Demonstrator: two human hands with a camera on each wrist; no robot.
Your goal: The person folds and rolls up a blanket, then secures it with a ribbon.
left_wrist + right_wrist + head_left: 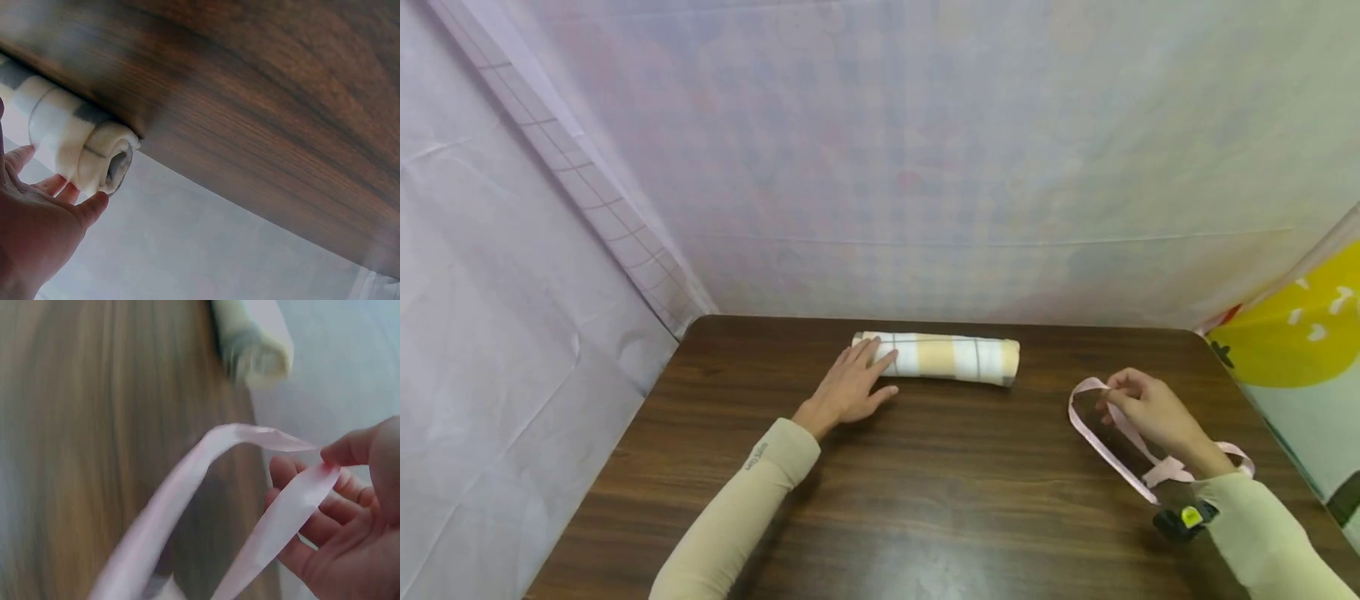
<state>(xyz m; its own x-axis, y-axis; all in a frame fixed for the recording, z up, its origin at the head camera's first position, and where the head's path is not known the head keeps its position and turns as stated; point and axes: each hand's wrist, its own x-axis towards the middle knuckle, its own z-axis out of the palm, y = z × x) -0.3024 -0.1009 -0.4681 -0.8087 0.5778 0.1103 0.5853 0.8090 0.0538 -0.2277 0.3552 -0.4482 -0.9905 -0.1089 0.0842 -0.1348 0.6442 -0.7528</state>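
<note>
A rolled cloth (936,357) in white, yellow and grey plaid lies crosswise near the table's far edge. My left hand (848,385) rests on its left end with the fingers spread. In the left wrist view the fingertips touch the side of the roll (87,140), whose spiral end shows. Over the right part of the table, my right hand (1157,412) pinches a pink ribbon (1112,454) between thumb and fingers. The ribbon hangs in a loop, and both strands run down from the pinch in the right wrist view, where the ribbon (181,494) is partly blurred.
The dark wooden table (940,467) has a pale curtain (962,167) behind it and a white sheet (497,333) at its left. A yellow printed cloth (1300,325) hangs beyond the right corner. A black strap with a yellow-green part (1191,517) is at the right wrist.
</note>
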